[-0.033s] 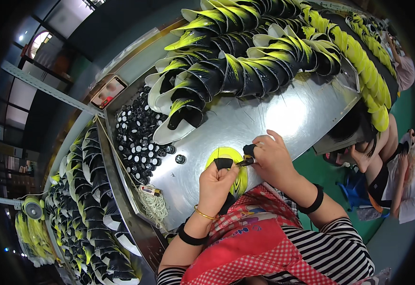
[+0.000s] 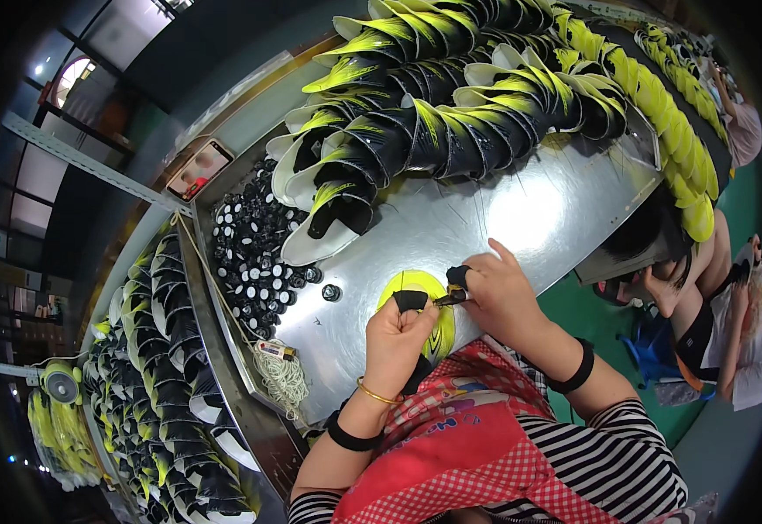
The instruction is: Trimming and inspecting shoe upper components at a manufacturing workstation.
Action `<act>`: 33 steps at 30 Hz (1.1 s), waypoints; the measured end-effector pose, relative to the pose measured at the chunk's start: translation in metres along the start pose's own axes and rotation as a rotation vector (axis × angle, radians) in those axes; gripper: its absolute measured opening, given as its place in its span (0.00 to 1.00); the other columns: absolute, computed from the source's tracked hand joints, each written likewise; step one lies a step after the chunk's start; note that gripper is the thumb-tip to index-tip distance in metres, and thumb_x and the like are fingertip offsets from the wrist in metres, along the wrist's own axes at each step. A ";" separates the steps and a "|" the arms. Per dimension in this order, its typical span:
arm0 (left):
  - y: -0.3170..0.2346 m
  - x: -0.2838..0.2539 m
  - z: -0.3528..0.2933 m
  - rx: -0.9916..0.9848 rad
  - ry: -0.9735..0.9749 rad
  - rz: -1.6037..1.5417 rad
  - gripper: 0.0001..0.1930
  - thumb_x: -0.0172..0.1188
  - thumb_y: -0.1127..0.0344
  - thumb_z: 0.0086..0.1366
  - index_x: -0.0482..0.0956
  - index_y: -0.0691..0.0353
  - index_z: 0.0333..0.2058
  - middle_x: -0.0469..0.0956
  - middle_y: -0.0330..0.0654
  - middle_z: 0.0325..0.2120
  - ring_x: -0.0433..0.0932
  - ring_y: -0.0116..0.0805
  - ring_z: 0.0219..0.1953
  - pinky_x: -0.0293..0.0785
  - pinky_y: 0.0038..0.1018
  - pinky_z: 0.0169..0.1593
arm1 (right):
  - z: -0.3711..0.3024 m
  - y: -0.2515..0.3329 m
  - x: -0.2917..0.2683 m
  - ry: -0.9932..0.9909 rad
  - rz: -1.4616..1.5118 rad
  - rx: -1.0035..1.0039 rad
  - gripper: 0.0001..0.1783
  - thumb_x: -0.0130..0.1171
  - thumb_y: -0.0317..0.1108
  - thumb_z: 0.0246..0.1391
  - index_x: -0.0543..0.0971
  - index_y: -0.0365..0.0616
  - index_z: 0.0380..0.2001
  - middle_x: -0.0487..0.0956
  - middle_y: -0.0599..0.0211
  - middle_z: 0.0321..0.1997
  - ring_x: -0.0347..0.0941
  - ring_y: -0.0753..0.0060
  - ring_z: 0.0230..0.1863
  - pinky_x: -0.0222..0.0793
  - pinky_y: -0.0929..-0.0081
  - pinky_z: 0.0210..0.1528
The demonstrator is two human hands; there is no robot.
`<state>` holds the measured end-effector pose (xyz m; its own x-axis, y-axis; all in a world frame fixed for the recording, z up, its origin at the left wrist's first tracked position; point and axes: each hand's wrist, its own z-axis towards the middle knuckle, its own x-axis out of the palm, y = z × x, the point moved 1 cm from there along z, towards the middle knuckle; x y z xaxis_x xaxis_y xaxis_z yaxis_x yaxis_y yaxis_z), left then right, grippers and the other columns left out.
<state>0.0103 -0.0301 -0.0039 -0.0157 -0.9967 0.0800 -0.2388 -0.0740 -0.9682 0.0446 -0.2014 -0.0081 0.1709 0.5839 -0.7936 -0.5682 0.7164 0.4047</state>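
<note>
A yellow-green and black shoe upper is at the table's near edge, partly hidden by my hands. My left hand pinches it with thumb and forefinger. Black material shows at those fingertips; whether it is a finger cover or part of the upper, I cannot tell. Closed around a small dark metal hand tool, my right hand has its tip beside my left thumb. The tool could be scissors or pliers. One finger of that hand points up and away.
Rows of nested shoe uppers fill the far side of the metal table. Many black pieces with white round faces lie at the left, near a cord bundle. A phone stands at the back left. People sit at right.
Almost nothing differs. The raised fingers of my right hand have shifted slightly; my left hand and the shoe upper stay in place.
</note>
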 end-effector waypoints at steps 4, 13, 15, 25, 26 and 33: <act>0.000 0.002 0.000 0.027 -0.022 0.091 0.04 0.59 0.75 0.57 0.73 0.62 0.27 0.58 0.22 0.14 0.53 0.11 0.17 0.49 0.14 0.20 | -0.005 -0.001 0.001 0.174 0.152 0.127 0.13 0.63 0.27 0.35 0.74 0.42 0.28 0.74 0.61 0.24 0.73 0.56 0.30 0.68 0.60 0.35; 0.013 0.001 -0.001 -0.001 0.093 0.033 0.07 0.52 0.68 0.64 0.77 0.63 0.34 0.63 0.23 0.15 0.56 0.11 0.17 0.51 0.15 0.20 | -0.004 -0.032 0.016 -0.025 -0.095 -0.074 0.11 0.62 0.27 0.35 0.73 0.42 0.27 0.73 0.62 0.23 0.70 0.60 0.28 0.65 0.67 0.31; 0.003 -0.005 -0.001 -0.074 0.165 0.088 0.08 0.51 0.65 0.66 0.77 0.61 0.33 0.63 0.23 0.15 0.54 0.12 0.15 0.49 0.15 0.19 | -0.002 -0.048 0.021 -0.032 -0.140 -0.082 0.10 0.60 0.27 0.33 0.72 0.42 0.24 0.72 0.63 0.23 0.70 0.61 0.30 0.65 0.68 0.32; 0.008 -0.006 0.008 0.070 -0.074 0.417 0.08 0.50 0.66 0.64 0.74 0.65 0.34 0.72 0.41 0.17 0.71 0.29 0.20 0.66 0.27 0.26 | 0.005 0.027 0.000 -0.062 0.675 0.342 0.11 0.65 0.34 0.45 0.76 0.41 0.30 0.76 0.64 0.24 0.72 0.70 0.25 0.67 0.75 0.28; 0.033 -0.008 0.011 0.380 -0.103 0.604 0.08 0.52 0.65 0.62 0.73 0.64 0.33 0.71 0.44 0.16 0.72 0.34 0.19 0.65 0.31 0.25 | 0.009 0.043 -0.006 -0.037 0.753 0.263 0.10 0.64 0.31 0.45 0.75 0.39 0.29 0.75 0.69 0.23 0.70 0.80 0.24 0.66 0.79 0.28; 0.010 -0.004 0.006 0.100 -0.010 0.152 0.10 0.55 0.63 0.61 0.71 0.65 0.36 0.69 0.41 0.17 0.67 0.29 0.19 0.64 0.26 0.26 | 0.012 0.025 -0.002 0.037 0.969 0.505 0.08 0.60 0.33 0.51 0.76 0.40 0.32 0.76 0.72 0.23 0.67 0.84 0.22 0.64 0.82 0.27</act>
<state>0.0140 -0.0274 -0.0152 -0.0343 -0.9969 -0.0705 -0.1369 0.0746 -0.9878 0.0396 -0.1801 0.0096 -0.2003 0.9786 -0.0470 -0.0512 0.0375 0.9980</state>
